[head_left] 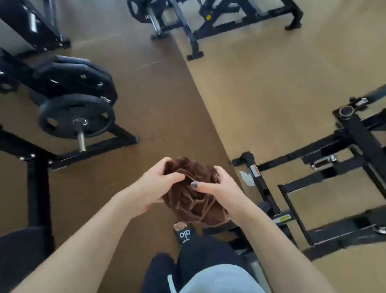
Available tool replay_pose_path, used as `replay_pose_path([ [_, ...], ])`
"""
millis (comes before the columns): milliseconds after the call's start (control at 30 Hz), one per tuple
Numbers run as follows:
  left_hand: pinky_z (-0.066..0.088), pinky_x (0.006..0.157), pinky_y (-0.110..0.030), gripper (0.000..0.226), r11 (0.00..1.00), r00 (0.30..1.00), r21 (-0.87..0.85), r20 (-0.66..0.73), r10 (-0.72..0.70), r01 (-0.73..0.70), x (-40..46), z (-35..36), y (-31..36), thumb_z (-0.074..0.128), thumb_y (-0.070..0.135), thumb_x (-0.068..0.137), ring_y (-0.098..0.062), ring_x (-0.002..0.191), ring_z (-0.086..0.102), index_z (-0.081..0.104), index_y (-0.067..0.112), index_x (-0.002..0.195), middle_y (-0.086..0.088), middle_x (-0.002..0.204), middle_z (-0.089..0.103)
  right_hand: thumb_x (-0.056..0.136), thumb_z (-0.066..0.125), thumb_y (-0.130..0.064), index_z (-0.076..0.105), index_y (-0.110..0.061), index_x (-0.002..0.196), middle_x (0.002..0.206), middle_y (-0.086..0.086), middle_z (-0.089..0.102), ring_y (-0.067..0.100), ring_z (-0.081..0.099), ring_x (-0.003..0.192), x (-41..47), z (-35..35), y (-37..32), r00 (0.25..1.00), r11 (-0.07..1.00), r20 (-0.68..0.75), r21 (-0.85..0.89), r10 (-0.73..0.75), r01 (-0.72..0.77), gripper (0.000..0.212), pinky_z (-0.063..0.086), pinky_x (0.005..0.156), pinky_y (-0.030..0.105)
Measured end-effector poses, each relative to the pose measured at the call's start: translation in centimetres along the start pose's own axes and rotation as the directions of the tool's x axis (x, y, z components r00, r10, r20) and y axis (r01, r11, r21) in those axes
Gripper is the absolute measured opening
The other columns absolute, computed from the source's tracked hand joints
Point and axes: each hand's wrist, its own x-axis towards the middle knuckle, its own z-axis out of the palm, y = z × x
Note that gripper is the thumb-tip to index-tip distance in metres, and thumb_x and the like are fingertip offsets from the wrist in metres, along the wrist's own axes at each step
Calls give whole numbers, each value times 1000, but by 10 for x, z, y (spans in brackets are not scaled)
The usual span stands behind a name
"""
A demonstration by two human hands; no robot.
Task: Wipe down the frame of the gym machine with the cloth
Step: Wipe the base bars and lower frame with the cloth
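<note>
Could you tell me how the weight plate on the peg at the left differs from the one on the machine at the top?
The left weight plate looks larger in the picture and sits close to the hands; the top weight plate looks smaller and lies farther off. The left one shows a mostly plain face with grip slots and a bare peg end sticking out; the top one bears white lettering. Both are black, round and mounted on silver pegs.

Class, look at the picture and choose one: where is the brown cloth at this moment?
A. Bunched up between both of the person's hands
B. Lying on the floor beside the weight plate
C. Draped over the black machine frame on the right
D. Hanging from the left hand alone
A: the brown cloth is crumpled in mid-air, gripped by the left hand and the right hand, clear of every frame.
</note>
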Motion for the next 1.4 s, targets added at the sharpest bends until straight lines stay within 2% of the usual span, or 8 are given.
replay_pose_path([
  [167, 63, 75, -36, 18, 996, 988, 91, 152, -23, 9, 48, 6, 85, 64, 33, 100, -9, 91, 75, 64, 52, 103, 14, 103, 76, 70, 91, -28, 50, -23, 141, 128, 2, 70, 21, 70, 115, 27, -26, -42, 973, 986, -229, 149, -38, 74, 83, 57, 100, 48],
  [367, 64, 69, -34, 16, 934, 955, 331, 294, 31, -133, 122, 10, 167, 60, 36, 102, -8, 86, 75, 61, 53, 102, 16, 97, 76, 69, 93, -25, 52, -17, 136, 123, 9, 73, 30, 73, 110, 76, -36, -76, 939, 863, -344, 471, -14, 185, 80, 59, 94, 52],
  [467, 64, 72, -35, 25, 884, 918, 416, 395, 34, -212, 172, 4, 204, 58, 32, 104, -4, 87, 74, 60, 56, 99, 20, 97, 75, 62, 96, -42, 52, -26, 134, 123, 2, 72, 25, 73, 110, 111, -37, -98, 896, 862, -443, 468, 38, 195, 86, 57, 98, 52],
  [733, 60, 91, -40, 21, 701, 766, 629, 615, -186, -335, 285, 17, 281, 55, 39, 104, -1, 97, 71, 56, 60, 106, 24, 104, 72, 78, 86, -30, 58, -39, 123, 113, -14, 74, 8, 72, 104, 190, -36, -132, 669, 798, -710, 526, 221, 294, 54, 59, 92, 38],
  [867, 63, 84, -40, 16, 592, 668, 692, 672, -320, -412, 295, 62, 308, 51, 42, 104, -9, 98, 73, 51, 57, 111, 10, 111, 73, 83, 82, -27, 50, -41, 135, 123, -11, 68, 14, 67, 113, 186, -41, -137, 540, 715, -785, 563, 304, 415, 63, 56, 99, 45],
  [967, 63, 68, -33, 17, 496, 600, 706, 700, -386, -505, 291, 108, 318, 47, 39, 106, -14, 97, 72, 47, 56, 112, 6, 116, 68, 81, 86, -33, 45, -54, 129, 113, -21, 68, 6, 70, 99, 177, -52, -131, 466, 617, -798, 595, 382, 514, 67, 61, 74, 25],
  [1100, 65, 77, -37, 20, 415, 520, 674, 737, -432, -611, 288, 161, 318, 45, 36, 108, -14, 108, 67, 46, 52, 120, 9, 122, 63, 75, 89, -44, 38, -80, 110, 103, -37, 61, -7, 66, 95, 171, -72, -121, 364, 557, -820, 569, 441, 606, 71, 55, 62, 12],
  [1400, 62, 87, -46, 22, 300, 478, 660, 725, -496, -689, 311, 264, 306, 50, 33, 107, -15, 111, 64, 47, 48, 123, 13, 124, 61, 62, 93, -52, 24, -64, 143, 119, -44, 51, -21, 55, 109, 174, -142, -92, 217, 591, -867, 470, 449, 655, 107, 50, 72, 5],
])
